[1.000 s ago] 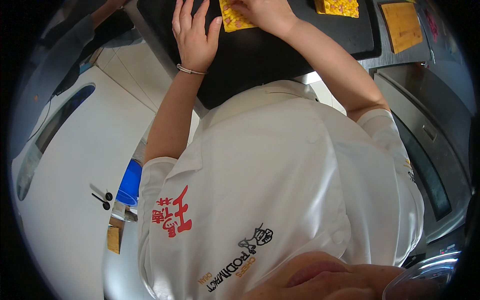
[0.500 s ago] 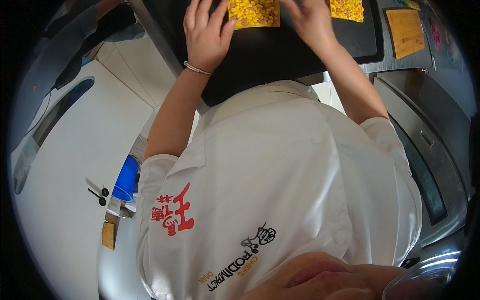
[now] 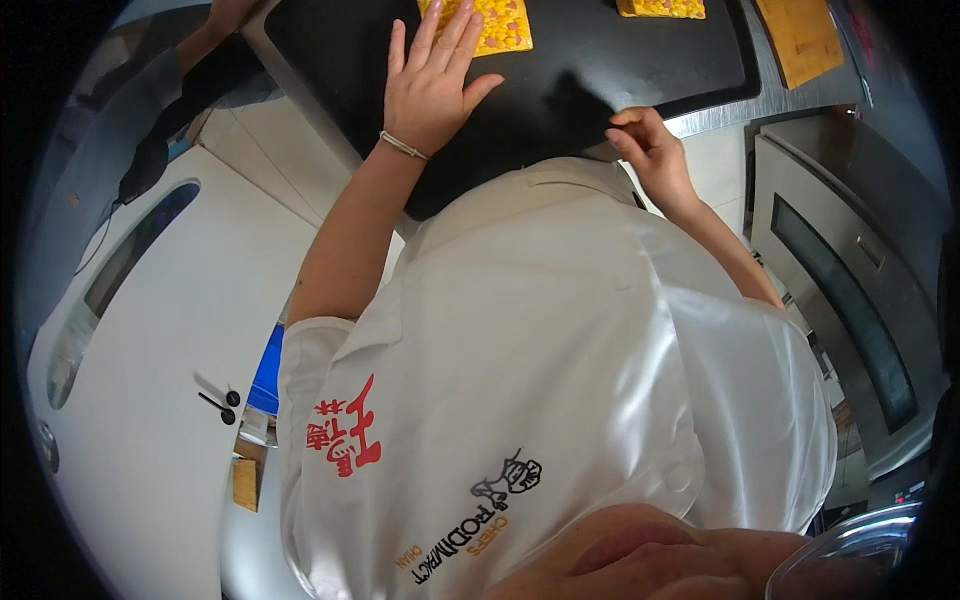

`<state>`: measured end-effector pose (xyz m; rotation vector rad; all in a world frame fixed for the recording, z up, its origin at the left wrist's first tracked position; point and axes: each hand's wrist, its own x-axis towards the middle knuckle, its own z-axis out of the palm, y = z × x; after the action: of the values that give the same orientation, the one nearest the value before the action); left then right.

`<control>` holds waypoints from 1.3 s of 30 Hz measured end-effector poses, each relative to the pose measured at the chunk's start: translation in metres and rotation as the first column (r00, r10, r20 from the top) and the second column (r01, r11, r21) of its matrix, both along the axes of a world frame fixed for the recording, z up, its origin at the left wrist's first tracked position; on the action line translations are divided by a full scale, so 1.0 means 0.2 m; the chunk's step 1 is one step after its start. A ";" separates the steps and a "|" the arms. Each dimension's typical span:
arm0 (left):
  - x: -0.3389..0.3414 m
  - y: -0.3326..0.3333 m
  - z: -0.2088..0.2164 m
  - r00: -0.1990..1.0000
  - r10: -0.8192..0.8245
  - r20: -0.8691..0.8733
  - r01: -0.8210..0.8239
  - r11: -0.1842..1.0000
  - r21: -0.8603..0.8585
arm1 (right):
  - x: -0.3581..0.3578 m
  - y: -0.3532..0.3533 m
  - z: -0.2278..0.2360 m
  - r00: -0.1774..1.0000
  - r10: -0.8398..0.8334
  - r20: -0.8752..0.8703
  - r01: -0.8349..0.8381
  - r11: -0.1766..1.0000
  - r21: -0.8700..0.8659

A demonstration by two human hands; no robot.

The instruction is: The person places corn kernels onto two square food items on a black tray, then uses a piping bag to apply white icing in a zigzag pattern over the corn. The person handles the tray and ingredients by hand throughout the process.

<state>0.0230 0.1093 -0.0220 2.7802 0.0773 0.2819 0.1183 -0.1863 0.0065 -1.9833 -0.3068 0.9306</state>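
My left hand [image 3: 430,90] reaches the top edge of the view, fingers stretched out and thumb apart. Its fingers lie over a flat rectangular piece topped with yellow corn kernels and pink diced bits [image 3: 506,28], on a black baking tray [image 3: 520,110]. The upper part of that piece is cut off by the frame. My right hand [image 3: 658,160] is by the tray's near edge, fingers curled toward the thumb, with nothing visible in them. A dark shadow falls on the tray beside it. A second corn-topped piece [image 3: 665,8] lies farther right on the tray.
A wooden board [image 3: 800,40] sits on the metal counter right of the tray. At the right stands a steel appliance with a dark glass panel [image 3: 845,310]. A white door [image 3: 150,330] with black handles fills the left, a blue bin [image 3: 266,370] beyond it. Another person's arm [image 3: 130,130] shows upper left.
My right hand has drawn back from beside the corn-topped pieces to the tray's near edge, and its fingers have curled. My left hand has shifted onto the left piece. The view has tilted slightly.
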 end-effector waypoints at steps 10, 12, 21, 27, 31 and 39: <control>0.06 -0.05 0.02 0.997 -0.071 -0.018 0.072 0.996 0.052 | 0.03 0.13 -0.01 0.949 0.180 0.258 -0.193 0.981 0.026; 0.07 -0.05 0.01 0.997 -0.079 -0.011 0.079 0.995 0.068 | 0.04 0.15 -0.01 0.950 0.158 0.269 -0.177 0.983 0.047; 0.09 -0.09 0.01 0.994 -0.101 -0.047 0.102 0.994 0.034 | 0.19 0.38 -0.11 0.623 0.187 0.760 -0.328 0.944 0.037; 0.00 0.06 -0.08 0.978 0.127 0.165 -0.135 0.990 0.039 | 0.21 0.40 -0.13 0.495 0.240 0.835 -0.360 0.931 -0.054; -0.07 0.08 -0.09 0.987 0.136 0.080 -0.141 0.988 0.066 | 0.16 0.41 -0.17 0.374 0.410 0.832 -0.488 0.850 -0.199; -0.04 -0.04 -0.11 0.994 0.035 0.107 -0.040 0.998 0.040 | 0.19 0.51 -0.06 0.350 0.421 0.837 -0.504 0.838 -0.210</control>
<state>0.0144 0.1013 -0.0437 2.8016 0.0983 0.4454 0.1560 -0.0835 -0.0057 -2.1688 -1.5529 0.0889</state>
